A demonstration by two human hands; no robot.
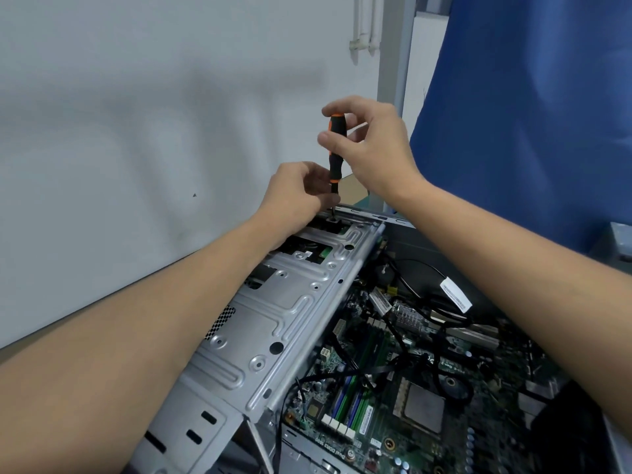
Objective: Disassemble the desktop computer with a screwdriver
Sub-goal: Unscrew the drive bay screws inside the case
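Screwdriver (336,148): upright at far end of computer case (273,323), tip on screw. Right hand (372,148) pinches handle; left hand (301,193) pinches shaft. Light, stiff; likely slips off screw.

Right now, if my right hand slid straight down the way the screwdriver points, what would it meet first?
Probably the left hand, whose fingers seem to pinch the screwdriver shaft just below the right hand. Under that lies the metal drive cage, where the tip sits.
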